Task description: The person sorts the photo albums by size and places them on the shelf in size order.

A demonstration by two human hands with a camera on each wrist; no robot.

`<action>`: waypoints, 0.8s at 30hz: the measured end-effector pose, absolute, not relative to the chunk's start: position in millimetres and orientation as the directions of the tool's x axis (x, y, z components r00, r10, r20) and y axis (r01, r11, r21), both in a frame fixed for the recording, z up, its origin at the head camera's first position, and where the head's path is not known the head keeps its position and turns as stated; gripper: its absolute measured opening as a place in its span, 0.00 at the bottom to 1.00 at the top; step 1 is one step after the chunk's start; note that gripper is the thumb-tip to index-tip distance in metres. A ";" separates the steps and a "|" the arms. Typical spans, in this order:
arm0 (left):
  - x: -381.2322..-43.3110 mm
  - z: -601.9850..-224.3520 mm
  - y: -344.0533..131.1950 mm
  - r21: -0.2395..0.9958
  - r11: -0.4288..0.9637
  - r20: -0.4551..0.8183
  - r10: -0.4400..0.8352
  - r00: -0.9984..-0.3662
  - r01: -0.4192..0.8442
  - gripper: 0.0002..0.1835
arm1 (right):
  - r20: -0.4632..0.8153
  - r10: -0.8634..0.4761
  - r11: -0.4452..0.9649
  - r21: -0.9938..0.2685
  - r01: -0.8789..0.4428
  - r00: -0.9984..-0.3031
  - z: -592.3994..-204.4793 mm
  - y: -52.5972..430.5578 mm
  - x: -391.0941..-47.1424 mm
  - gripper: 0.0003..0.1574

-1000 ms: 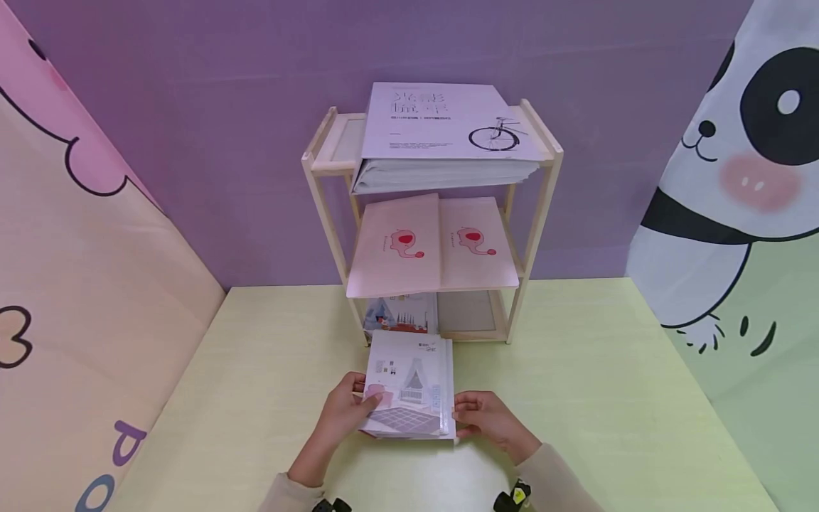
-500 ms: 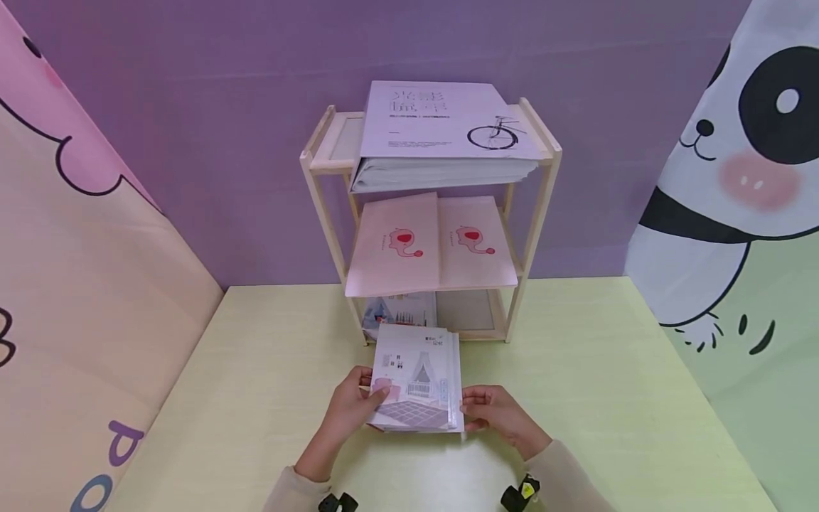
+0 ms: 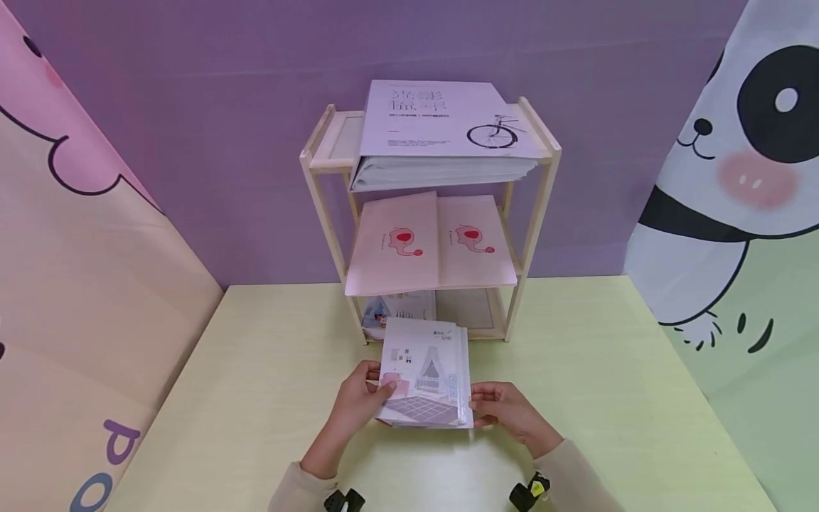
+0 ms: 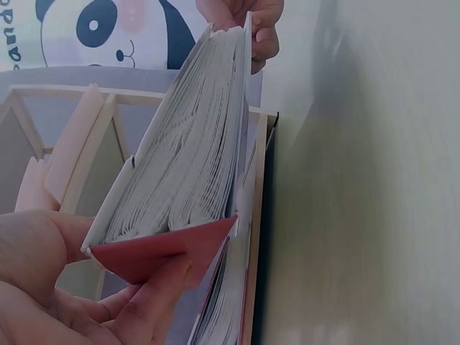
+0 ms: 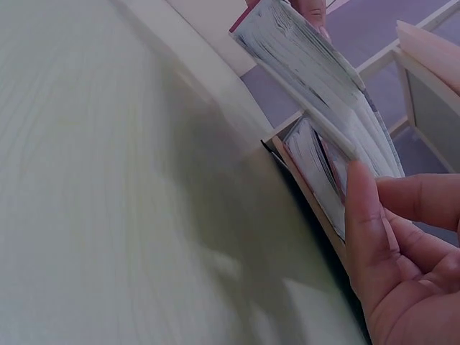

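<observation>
A thick white photo album point(image 3: 422, 377) with a pale building picture on its cover is held above the table, just in front of the shelf rack's bottom level. My left hand point(image 3: 360, 400) grips its left side, thumb on the cover and fingers underneath. In the left wrist view, its red spine point(image 4: 154, 251) rests against those fingers. On the opposite edge, my right hand point(image 3: 508, 412) pinches the cover between thumb and fingers point(image 5: 417, 198). Behind it, another album point(image 3: 409, 306) lies on the left of the bottom shelf, partly hidden by the held one.
The small wooden rack point(image 3: 536, 213) stands against the purple wall. On its top lies a large bicycle-cover album point(image 3: 441, 121). Two pink elephant-print booklets point(image 3: 403, 242) lie side by side on the middle shelf. The bottom shelf's right half point(image 3: 470, 309) shows a bare panel.
Both hands have carried the photo album a little to the right and forward, closer to the rack. Their hold looks the same throughout.
</observation>
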State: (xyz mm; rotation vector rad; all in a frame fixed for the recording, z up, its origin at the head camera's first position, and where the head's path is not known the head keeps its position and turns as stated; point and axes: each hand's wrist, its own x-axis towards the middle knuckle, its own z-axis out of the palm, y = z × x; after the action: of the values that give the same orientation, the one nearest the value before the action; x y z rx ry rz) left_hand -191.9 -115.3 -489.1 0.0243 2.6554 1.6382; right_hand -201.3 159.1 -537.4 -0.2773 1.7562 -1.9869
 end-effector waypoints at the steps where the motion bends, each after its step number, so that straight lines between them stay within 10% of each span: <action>1: -192.1 -488.1 -114.5 0.897 0.442 -0.007 0.028 -1.000 0.006 0.18 | -0.153 -0.471 -0.071 -0.975 0.210 -0.869 -536.5 160.1 -201.7 0.24; 24: -207.5 -485.2 -99.9 0.926 0.377 0.027 0.027 -0.999 0.035 0.17 | -0.147 -0.413 -0.077 -0.978 0.196 -0.898 -532.1 174.4 -212.0 0.26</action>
State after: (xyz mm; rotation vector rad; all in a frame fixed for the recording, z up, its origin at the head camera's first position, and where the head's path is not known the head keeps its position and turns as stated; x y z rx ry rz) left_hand -207.5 -99.9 -485.2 0.0587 2.6129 1.7574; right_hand -212.0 174.4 -532.1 -0.2342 1.7982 -2.0281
